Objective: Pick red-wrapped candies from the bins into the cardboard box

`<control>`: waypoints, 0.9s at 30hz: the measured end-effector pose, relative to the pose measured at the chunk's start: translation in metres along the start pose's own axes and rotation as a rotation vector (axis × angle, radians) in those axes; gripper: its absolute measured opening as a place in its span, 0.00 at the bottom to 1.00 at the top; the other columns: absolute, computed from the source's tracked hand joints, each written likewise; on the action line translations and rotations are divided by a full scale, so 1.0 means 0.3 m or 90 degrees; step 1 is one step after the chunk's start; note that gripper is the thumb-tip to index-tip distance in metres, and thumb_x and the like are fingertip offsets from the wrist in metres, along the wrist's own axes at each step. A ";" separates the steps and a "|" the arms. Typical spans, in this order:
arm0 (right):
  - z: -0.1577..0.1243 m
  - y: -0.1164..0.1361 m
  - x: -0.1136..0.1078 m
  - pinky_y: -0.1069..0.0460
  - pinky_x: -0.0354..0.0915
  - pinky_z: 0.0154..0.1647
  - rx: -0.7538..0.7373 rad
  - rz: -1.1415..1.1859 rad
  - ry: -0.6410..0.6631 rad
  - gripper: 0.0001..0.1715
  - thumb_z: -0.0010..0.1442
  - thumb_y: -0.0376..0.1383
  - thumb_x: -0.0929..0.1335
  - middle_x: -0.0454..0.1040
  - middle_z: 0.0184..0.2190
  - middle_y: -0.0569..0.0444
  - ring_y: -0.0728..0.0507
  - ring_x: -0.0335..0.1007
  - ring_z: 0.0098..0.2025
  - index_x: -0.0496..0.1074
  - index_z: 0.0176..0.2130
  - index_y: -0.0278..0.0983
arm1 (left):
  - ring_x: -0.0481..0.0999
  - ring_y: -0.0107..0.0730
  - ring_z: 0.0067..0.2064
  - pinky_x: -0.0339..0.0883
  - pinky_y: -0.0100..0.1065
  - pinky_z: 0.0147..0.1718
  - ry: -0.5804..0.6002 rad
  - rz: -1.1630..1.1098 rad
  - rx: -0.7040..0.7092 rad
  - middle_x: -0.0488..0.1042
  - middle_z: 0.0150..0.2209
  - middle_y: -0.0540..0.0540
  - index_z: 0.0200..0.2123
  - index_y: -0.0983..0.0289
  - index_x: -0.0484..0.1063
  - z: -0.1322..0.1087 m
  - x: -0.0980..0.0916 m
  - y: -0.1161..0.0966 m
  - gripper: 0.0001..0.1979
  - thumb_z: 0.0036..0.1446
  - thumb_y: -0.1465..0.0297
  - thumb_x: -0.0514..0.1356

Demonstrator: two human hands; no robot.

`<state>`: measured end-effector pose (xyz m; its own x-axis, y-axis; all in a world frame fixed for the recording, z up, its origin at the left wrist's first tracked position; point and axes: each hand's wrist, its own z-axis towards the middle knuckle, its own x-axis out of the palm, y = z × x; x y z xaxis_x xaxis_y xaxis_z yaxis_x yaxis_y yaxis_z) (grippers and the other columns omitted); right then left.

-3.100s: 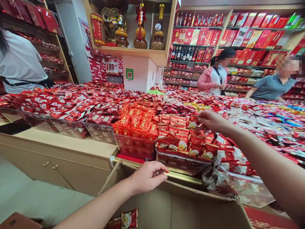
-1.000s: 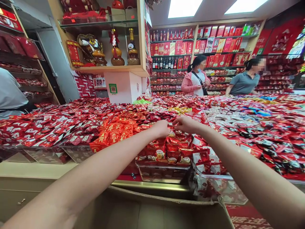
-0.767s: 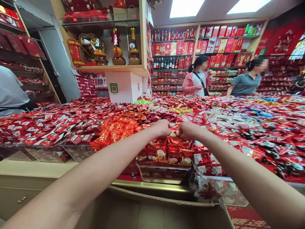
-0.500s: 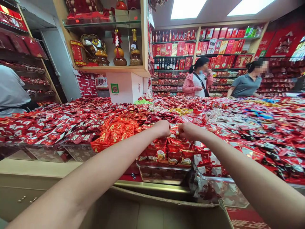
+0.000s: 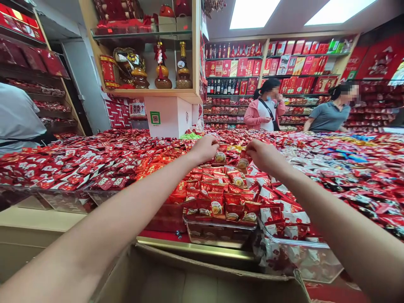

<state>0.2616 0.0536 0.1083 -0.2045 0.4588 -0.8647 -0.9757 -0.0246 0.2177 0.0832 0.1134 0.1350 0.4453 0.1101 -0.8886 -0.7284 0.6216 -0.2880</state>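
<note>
Both arms stretch forward over a heap of small red packets marked DURIAN (image 5: 217, 206), piled in a clear plastic bin (image 5: 221, 235). My left hand (image 5: 203, 149) pinches a red durian packet (image 5: 220, 156) at its upper edge, near the back of the heap. To its right, my right hand (image 5: 263, 155) grips another red durian packet (image 5: 243, 162), which tilts below the fingertips. A gap lies between the hands, and the fingers are partly hidden behind the knuckles. Below the arms stands an open cardboard box (image 5: 202, 263); its visible inside is bare.
Neighbouring bins hold red-and-white packets (image 5: 285, 219) on the right and orange-red packets (image 5: 151, 168) on the left. A white pillar (image 5: 164, 120) supports a display cabinet behind the counter. Two people (image 5: 268, 109) stand across it; another person's back (image 5: 17, 113) shows at left.
Both hands have risen and moved slightly farther back, drawing apart. Packets now show at the fingertips of each hand, and more of the durian heap is uncovered.
</note>
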 end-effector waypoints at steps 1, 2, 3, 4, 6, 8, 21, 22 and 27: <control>0.002 0.017 -0.005 0.52 0.59 0.32 -0.004 0.027 0.005 0.11 0.59 0.33 0.58 0.72 0.37 0.45 0.41 0.66 0.38 0.66 0.39 0.34 | 0.70 0.32 0.35 0.61 0.32 0.34 0.018 -0.007 -0.005 0.73 0.34 0.57 0.36 0.69 0.71 -0.008 -0.016 0.022 0.12 0.56 0.71 0.49; 0.003 0.038 -0.001 0.53 0.59 0.32 -0.017 0.057 0.026 0.11 0.59 0.33 0.58 0.73 0.35 0.47 0.43 0.67 0.36 0.67 0.38 0.34 | 0.69 0.30 0.31 0.61 0.30 0.30 0.046 -0.014 -0.011 0.73 0.30 0.56 0.33 0.69 0.72 -0.020 -0.024 0.045 0.11 0.55 0.70 0.51; 0.002 0.061 0.012 0.55 0.60 0.30 -0.035 0.087 0.059 0.09 0.59 0.33 0.60 0.74 0.33 0.50 0.45 0.68 0.34 0.68 0.37 0.34 | 0.69 0.28 0.27 0.60 0.29 0.26 0.079 -0.021 -0.018 0.73 0.26 0.54 0.31 0.68 0.73 -0.036 -0.026 0.067 0.11 0.54 0.69 0.53; 0.000 0.087 0.032 0.56 0.60 0.29 -0.054 0.113 0.095 0.08 0.58 0.33 0.61 0.74 0.30 0.52 0.47 0.68 0.32 0.69 0.35 0.35 | 0.67 0.27 0.24 0.59 0.28 0.23 0.113 -0.026 -0.027 0.72 0.23 0.53 0.29 0.68 0.73 -0.053 -0.021 0.087 0.10 0.52 0.69 0.54; -0.005 0.134 0.088 0.58 0.60 0.26 -0.086 0.150 0.156 0.06 0.56 0.32 0.63 0.75 0.27 0.55 0.49 0.68 0.29 0.70 0.32 0.35 | 0.66 0.25 0.20 0.59 0.27 0.20 0.165 -0.028 -0.043 0.71 0.20 0.51 0.27 0.67 0.74 -0.088 0.004 0.120 0.08 0.49 0.69 0.57; -0.008 0.170 0.142 0.58 0.61 0.26 -0.105 0.166 0.189 0.04 0.54 0.30 0.64 0.74 0.26 0.55 0.50 0.68 0.28 0.70 0.30 0.34 | 0.67 0.25 0.20 0.61 0.27 0.20 0.189 -0.019 -0.054 0.71 0.19 0.50 0.26 0.67 0.74 -0.113 0.035 0.141 0.05 0.47 0.71 0.59; -0.035 0.181 0.146 0.54 0.59 0.33 -0.119 0.104 0.142 0.08 0.54 0.31 0.63 0.75 0.32 0.51 0.46 0.68 0.33 0.72 0.33 0.34 | 0.44 0.39 0.62 0.41 0.43 0.59 0.105 0.035 0.214 0.48 0.62 0.58 0.58 0.62 0.51 -0.333 0.096 0.122 0.27 0.58 0.58 0.48; -0.041 0.168 0.130 0.54 0.59 0.34 -0.112 0.095 0.140 0.09 0.54 0.31 0.63 0.75 0.32 0.50 0.45 0.68 0.34 0.72 0.33 0.34 | 0.40 0.41 0.63 0.38 0.46 0.59 0.128 0.046 0.228 0.44 0.62 0.58 0.60 0.63 0.47 -0.348 0.100 0.120 0.29 0.58 0.56 0.45; -0.076 0.069 0.071 0.54 0.58 0.25 -0.087 0.071 0.276 0.09 0.51 0.36 0.66 0.74 0.23 0.52 0.45 0.67 0.26 0.74 0.27 0.35 | 0.34 0.43 0.63 0.33 0.53 0.58 0.188 0.065 0.243 0.37 0.63 0.55 0.61 0.60 0.37 -0.356 0.127 0.106 0.34 0.57 0.49 0.37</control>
<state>0.2353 0.0426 0.0840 -0.2948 0.0341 -0.9549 -0.9412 -0.1831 0.2840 0.0213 0.0545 0.0539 0.1740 -0.0046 -0.9847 -0.4933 0.8651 -0.0912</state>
